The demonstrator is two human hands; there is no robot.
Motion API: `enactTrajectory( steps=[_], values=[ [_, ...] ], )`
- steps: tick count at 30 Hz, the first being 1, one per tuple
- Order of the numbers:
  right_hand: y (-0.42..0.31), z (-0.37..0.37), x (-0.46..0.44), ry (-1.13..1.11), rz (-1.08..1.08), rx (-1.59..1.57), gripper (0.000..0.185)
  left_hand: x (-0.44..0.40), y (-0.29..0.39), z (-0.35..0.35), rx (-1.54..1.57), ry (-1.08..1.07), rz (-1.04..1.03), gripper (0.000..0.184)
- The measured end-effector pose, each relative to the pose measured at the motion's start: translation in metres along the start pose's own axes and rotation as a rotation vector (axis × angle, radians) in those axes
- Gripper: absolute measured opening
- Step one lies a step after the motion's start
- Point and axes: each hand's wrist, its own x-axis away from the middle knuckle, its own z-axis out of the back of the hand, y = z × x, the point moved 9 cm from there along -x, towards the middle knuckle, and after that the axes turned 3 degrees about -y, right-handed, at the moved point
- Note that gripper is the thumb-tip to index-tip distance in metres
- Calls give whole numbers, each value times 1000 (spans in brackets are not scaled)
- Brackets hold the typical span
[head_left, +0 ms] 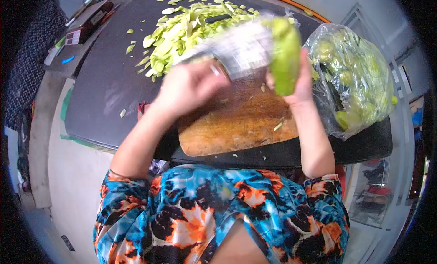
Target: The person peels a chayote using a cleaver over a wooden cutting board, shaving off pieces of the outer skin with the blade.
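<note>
My left hand is closed around the handle of a cleaver. Its broad, shiny blade is smeared by motion and points up and to the right. In my right hand stands an oblong light-green vegetable, held upright from below with the fingers around its lower end. The blade's far end is beside the vegetable; whether they touch I cannot tell. Both hands are above a wooden cutting board with a few small scraps on it. Behind the blade is a heap of pale-green slices.
To the right, a clear plastic bag holds several green vegetables. A dark handle lies on the heap. Loose slices are scattered over the dark table. A box sits on a surface at the far left.
</note>
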Motion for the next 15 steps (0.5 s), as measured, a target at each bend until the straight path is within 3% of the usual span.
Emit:
enactTrajectory(
  steps=[1,2,5,7,8,9,10,12,15],
  values=[
    [-20,-14,1,221,63,104,77,-3,-32,18,154,159,197,28],
    [-37,-29,1,164,118,98,79,-5,-60,33,-94,170,327,31],
    [-50,-26,2,150,161,51,80,-1,-50,53,47,363,259,33],
    [-44,-9,4,240,135,-22,79,-3,-41,29,210,309,242,33],
    [-36,-1,2,301,116,-74,77,-6,-47,13,200,209,248,32],
    [-28,8,1,358,94,-125,76,-7,-21,14,167,211,99,33],
    [-24,10,0,269,96,-173,70,-7,-17,8,116,166,85,35],
    [-12,33,4,415,20,-145,66,-8,-11,0,56,67,109,37],
    [-6,35,4,482,-42,-129,58,-6,5,5,39,97,24,37]
  ],
)
